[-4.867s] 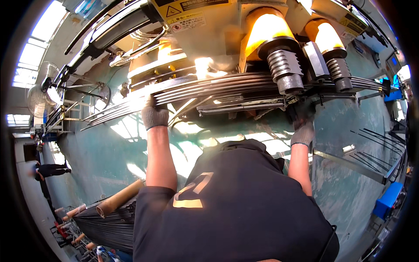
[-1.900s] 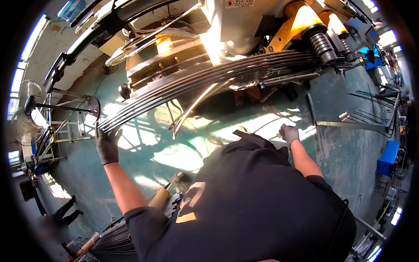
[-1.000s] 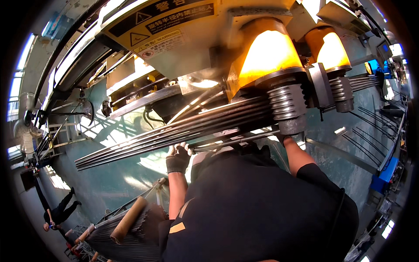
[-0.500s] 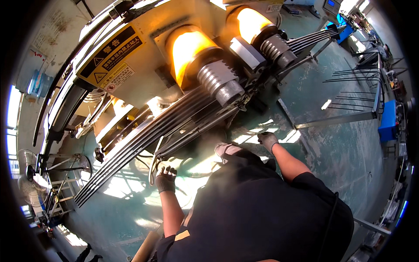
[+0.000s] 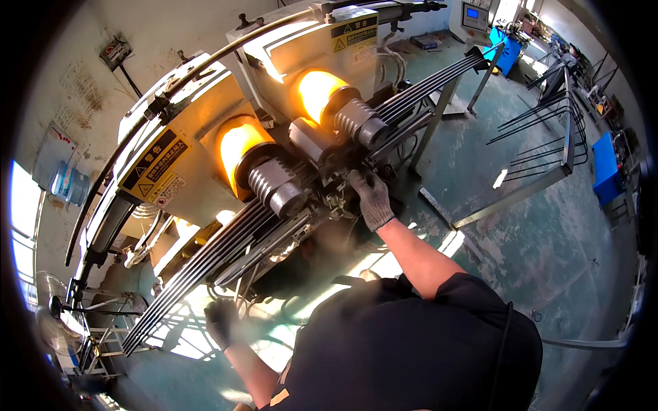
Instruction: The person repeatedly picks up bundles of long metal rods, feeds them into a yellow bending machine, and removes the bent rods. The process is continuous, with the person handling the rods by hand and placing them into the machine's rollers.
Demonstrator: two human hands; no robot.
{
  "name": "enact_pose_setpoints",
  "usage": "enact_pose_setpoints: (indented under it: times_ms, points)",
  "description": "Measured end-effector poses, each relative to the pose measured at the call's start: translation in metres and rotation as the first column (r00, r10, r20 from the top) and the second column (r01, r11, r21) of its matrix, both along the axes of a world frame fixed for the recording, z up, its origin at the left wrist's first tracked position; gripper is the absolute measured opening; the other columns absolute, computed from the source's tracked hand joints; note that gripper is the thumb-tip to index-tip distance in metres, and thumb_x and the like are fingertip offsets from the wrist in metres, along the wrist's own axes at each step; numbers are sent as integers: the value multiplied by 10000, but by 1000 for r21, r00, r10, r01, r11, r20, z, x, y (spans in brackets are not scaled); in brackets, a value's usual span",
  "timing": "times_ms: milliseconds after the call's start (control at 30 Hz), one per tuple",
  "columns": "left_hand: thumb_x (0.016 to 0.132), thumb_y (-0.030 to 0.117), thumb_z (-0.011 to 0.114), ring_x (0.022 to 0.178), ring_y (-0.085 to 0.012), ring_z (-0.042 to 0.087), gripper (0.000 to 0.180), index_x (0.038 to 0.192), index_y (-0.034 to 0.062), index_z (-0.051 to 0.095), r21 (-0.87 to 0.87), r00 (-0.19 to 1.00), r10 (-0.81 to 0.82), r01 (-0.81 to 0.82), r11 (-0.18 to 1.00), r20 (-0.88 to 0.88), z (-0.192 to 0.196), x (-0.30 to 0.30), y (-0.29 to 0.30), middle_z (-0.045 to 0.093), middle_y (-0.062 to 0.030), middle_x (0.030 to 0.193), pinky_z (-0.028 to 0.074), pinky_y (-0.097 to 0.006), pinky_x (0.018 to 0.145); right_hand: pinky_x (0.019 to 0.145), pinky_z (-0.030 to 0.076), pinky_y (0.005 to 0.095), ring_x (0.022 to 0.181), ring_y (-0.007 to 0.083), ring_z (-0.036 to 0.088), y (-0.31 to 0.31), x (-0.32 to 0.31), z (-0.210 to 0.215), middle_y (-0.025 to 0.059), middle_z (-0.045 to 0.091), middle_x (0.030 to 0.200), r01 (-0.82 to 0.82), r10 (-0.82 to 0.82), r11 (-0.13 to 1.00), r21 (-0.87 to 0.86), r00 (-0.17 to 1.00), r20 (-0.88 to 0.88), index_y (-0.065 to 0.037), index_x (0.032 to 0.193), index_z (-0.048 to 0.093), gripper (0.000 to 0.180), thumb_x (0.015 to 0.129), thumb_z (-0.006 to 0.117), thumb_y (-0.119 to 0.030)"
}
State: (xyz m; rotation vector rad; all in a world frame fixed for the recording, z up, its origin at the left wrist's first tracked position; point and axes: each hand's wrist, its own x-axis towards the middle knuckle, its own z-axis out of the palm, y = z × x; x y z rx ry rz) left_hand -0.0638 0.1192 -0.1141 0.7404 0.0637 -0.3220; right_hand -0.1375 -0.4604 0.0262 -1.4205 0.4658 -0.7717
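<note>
My right hand [image 5: 374, 200], in a grey knit glove, reaches up to the metal mechanism [image 5: 336, 195] at the middle of a bending machine. Its fingers stretch out, with the tips at or close to that mechanism; contact is hard to make out. My left hand [image 5: 222, 322], gloved too, hangs low at the left, below the long steel rods [image 5: 199, 281]. Motion and haze smear its fingers. The rods run across the machine beneath two grooved steel rollers [image 5: 277, 192], [image 5: 360, 123]. Behind these glow two orange-yellow housings [image 5: 243, 147], [image 5: 319, 92].
Bent rods [image 5: 541, 123] rest on a metal frame [image 5: 514, 200] at the right, near a blue box [image 5: 606, 168]. A control screen [image 5: 473, 15] stands at the back. A fan [image 5: 58, 322] and a water bottle [image 5: 68, 183] are at the left.
My right hand has moved up and forward to the machine's middle. My left hand has shifted left and down. The view has turned, showing more of the machine's far part.
</note>
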Motion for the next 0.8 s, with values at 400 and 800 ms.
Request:
enact_pose_setpoints:
  times_ms: [400,800]
  points:
    - [1024,457,557,1021,-273,597,511,1153,-34,622,-144,908,415,-418,897,-51,192,3,-41,674,-145,1072,477,-479,992,933,482,344,1094,216,589,-15,60,-8,134,628,1222,33,-26,970,-241,999,33,-21,1320,558,417,977,600,-255]
    - [1011,128,567,1071,-293,680,384,1370,-7,575,476,589,367,-804,355,720,380,67,-105,654,-199,1261,567,-371,918,570,491,319,759,197,627,-35,94,-34,57,657,904,-260,176,818,512,962,206,-80,1137,628,258,930,657,-232]
